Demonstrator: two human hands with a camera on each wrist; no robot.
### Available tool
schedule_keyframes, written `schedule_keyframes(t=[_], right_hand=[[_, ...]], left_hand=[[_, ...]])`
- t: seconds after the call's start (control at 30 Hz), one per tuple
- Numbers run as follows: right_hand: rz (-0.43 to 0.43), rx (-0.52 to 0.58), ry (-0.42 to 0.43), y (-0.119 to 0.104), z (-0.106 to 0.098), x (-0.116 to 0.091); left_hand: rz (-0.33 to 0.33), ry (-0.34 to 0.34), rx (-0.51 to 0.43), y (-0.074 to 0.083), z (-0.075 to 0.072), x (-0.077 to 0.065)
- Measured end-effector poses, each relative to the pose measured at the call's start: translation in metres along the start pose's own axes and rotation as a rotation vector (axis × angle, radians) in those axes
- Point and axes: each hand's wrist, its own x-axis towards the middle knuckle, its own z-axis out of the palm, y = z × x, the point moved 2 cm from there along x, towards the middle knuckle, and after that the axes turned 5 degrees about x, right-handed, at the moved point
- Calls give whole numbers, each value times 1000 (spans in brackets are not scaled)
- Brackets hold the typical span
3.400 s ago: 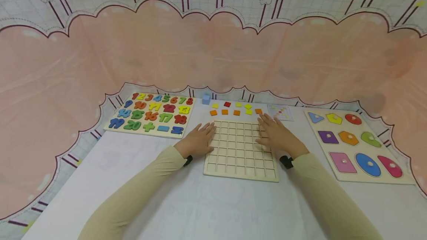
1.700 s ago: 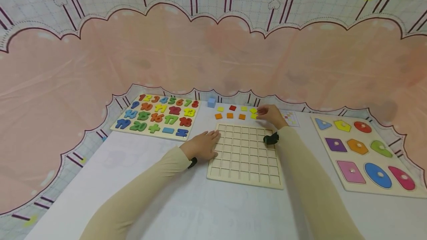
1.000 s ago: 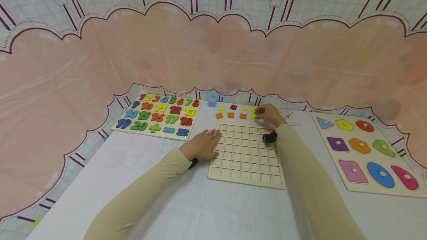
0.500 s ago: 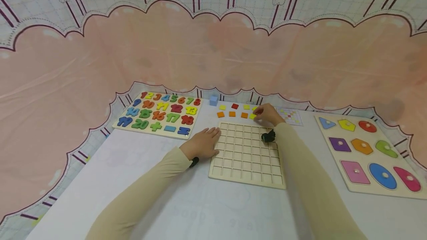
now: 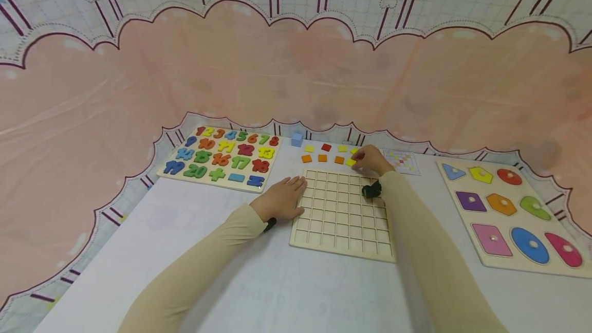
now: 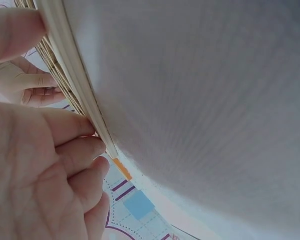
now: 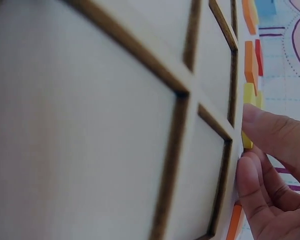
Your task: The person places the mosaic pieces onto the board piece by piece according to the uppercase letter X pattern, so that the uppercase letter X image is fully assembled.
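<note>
A pale wooden grid board (image 5: 342, 215) lies flat in front of me in the head view. My left hand (image 5: 282, 198) rests along its left edge, fingers spread and thumb at the rim. In the left wrist view, fingertips (image 6: 94, 145) touch the board's side. Beyond the far right corner, my right hand (image 5: 370, 159) pinches a yellow square tile (image 5: 351, 162). Up close in the right wrist view, the thumb (image 7: 270, 130) lies over the yellow tile (image 7: 247, 140), curled fingers just below it. Another orange tile (image 7: 235, 222) shows beneath those fingers, hidden by the hand in the head view.
Orange tiles (image 5: 322, 158), a red tile (image 5: 326, 147) and yellow tiles lie behind the board. A blue cube (image 5: 297, 139) stands left of them. A pattern card (image 5: 402, 162) lies right of my hand. A number puzzle (image 5: 226, 181) is at left, a shape puzzle (image 5: 490, 263) at right.
My right hand has left the board's right side and moved out to the yellow tile, where its fingers have drawn together. The left hand keeps its place; the view has shifted slightly.
</note>
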Motion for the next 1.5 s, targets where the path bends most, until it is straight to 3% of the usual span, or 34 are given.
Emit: schedule_keyframes(t=[0.47,0.67,0.93,1.23,1.5], right_hand=[[-38,-18,6,5,-2,-3],[-31,27,7,8,-2,-4],[-86,96,19,6,-3,-13],[-142,158,-4,-12,0,-26],[-196,242,-71,-28,15,-32]], left_hand=[[15,2,3,1,0,5],[20,-3,0,1,-1,6],[18,-15,-16,3,1,5],[14,-15,-32,1,1,3],[13,-18,-19,1,1,5]])
